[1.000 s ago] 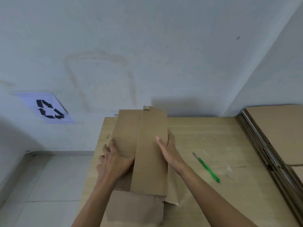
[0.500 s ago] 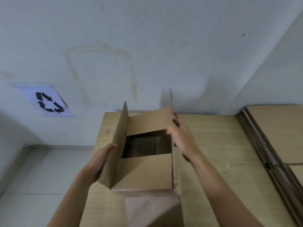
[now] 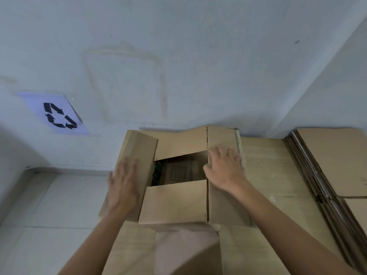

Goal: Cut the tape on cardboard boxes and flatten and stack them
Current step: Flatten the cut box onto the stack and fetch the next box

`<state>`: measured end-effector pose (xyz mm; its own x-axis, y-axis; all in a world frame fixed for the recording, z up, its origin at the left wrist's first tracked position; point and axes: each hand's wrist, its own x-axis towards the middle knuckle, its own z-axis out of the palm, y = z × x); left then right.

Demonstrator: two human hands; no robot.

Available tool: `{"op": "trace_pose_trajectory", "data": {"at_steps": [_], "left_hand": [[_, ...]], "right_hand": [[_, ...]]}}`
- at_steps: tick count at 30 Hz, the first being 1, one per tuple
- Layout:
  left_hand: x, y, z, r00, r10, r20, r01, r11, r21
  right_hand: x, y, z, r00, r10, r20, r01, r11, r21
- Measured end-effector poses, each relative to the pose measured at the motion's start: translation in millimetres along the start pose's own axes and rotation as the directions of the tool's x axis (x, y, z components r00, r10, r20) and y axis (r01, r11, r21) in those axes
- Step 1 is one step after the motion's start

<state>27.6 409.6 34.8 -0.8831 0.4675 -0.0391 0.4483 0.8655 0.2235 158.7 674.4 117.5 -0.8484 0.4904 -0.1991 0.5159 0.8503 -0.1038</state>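
Observation:
A brown cardboard box stands on the wooden table, its top flaps folded partly inward with a dark gap in the middle. My left hand presses flat on the left flap with straight fingers. My right hand lies spread on the right flap, fingers reaching toward the far edge. A lower flap of the box hangs toward me. The green cutter is hidden.
A stack of flattened cardboard boxes lies along the table's right side. A paper sheet with a recycling symbol is stuck on the wall at the left. White tiled floor lies left of the table.
The flat box was pulled open into a box shape. Both hands then moved from its sides onto the left and right top flaps, pushing them down.

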Motion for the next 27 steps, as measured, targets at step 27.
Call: {"op": "trace_pose_trajectory", "data": {"at_steps": [27], "left_hand": [[-20.8, -54.8, -80.1, 0.991, -0.045, -0.125, -0.009, 0.917, -0.4]], "right_hand": [[117.4, 46.9, -109.0, 0.963, -0.269, 0.002, 0.26, 0.935, 0.24]]}}
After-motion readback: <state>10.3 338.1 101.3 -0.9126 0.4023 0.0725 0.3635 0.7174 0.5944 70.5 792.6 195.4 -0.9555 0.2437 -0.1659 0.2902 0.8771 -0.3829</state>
